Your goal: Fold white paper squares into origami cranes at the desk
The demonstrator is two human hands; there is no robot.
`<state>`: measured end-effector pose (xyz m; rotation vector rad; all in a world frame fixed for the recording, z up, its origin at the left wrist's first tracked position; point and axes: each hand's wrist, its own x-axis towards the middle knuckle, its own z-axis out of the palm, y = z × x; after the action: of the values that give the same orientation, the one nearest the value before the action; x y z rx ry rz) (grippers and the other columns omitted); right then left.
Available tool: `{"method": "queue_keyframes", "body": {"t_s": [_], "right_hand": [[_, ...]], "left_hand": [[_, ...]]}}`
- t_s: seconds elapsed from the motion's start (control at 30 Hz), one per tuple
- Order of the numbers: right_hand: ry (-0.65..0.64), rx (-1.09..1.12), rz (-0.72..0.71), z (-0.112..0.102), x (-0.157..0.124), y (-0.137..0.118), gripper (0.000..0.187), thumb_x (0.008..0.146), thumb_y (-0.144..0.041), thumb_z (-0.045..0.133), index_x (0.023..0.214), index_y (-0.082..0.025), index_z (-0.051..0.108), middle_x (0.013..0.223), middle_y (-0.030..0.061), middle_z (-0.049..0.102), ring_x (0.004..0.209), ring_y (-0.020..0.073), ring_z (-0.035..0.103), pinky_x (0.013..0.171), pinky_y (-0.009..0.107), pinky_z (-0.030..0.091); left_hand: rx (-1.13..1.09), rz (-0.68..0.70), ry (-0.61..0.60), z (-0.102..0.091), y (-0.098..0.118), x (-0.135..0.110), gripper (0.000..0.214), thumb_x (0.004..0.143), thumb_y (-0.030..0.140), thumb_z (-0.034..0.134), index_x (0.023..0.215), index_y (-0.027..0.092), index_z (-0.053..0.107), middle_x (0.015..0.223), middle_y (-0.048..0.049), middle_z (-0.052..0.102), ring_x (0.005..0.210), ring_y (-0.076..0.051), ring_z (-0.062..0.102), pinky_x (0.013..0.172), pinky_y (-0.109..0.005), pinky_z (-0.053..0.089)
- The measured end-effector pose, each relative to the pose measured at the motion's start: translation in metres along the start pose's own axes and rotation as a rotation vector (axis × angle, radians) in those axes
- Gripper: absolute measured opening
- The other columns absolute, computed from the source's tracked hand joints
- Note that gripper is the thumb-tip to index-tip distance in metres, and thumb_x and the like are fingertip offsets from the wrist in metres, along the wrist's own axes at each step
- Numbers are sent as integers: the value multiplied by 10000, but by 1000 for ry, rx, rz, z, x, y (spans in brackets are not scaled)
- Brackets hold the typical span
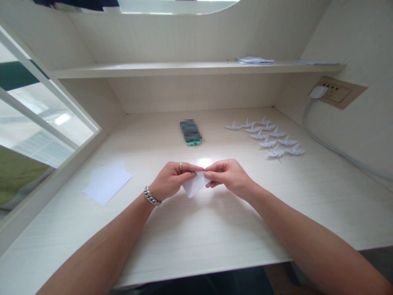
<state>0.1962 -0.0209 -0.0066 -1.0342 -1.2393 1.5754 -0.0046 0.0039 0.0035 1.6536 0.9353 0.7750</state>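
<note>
Both hands meet over the middle of the desk [215, 229]. The left hand [170, 180] and the right hand [229, 176] pinch a small folded paper [193, 185] between thumbs and fingers, so both hands are closed on it. The paper sits just above the desk top, close to the front edge, and its lower corner pokes down between the hands.

There is lots of bare desk around the hands. To the left lies a flat white sheet [107, 182], well apart from the left hand and near the window frame [46, 123]. Straight behind the hands lies a phone [190, 132] with a green end, and its top is blurred. Far to the right is a bunch of paper cranes [270, 137], near the side wall.

A shelf [184, 69] hangs over the back of the desk, with more papers [254, 60] on it. A plug [317, 92] sits in a wall socket, and its cable [331, 149] runs off the right side of the view.

The hands hide most of the folded paper, so its shape is hard to tell
</note>
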Motion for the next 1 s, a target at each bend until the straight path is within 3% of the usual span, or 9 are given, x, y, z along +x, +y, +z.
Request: {"method": "queue_keyframes", "body": {"t_s": [0.23, 0.47, 0.77, 1.0], "right_hand": [[28, -26, -8, 0, 2, 3, 349, 596, -371, 831, 824, -116, 764, 665, 45, 715, 563, 137, 661, 586, 282, 571], [0, -106, -56, 0, 2, 8, 314, 657, -389, 794, 819, -122, 762, 692, 50, 715, 596, 147, 673, 617, 295, 571], [17, -189, -25, 3, 2, 8, 328, 698, -421, 758, 813, -115, 730, 680, 50, 697, 579, 145, 671, 572, 265, 549], [41, -278, -61, 3, 2, 8, 245, 730, -366, 725, 735, -122, 703, 638, 41, 671, 572, 140, 647, 550, 252, 522]], "left_hand": [[-228, -72, 45, -2, -4, 0, 255, 661, 134, 649, 881, 151, 777, 827, -75, 749, 701, -171, 637, 605, -255, 472], [-79, -61, 96, 8, 1, 0, 216, 660, 290, 777, 803, 129, 749, 762, -83, 755, 655, -181, 669, 571, -257, 502], [-10, -25, 167, 13, 4, 0, 119, 645, 203, 767, 717, 125, 713, 692, -55, 736, 618, -157, 670, 570, -244, 526], [-51, -67, 80, 11, -1, -1, 218, 663, 202, 761, 865, 125, 728, 774, -78, 762, 682, -193, 703, 573, -257, 532]]}}
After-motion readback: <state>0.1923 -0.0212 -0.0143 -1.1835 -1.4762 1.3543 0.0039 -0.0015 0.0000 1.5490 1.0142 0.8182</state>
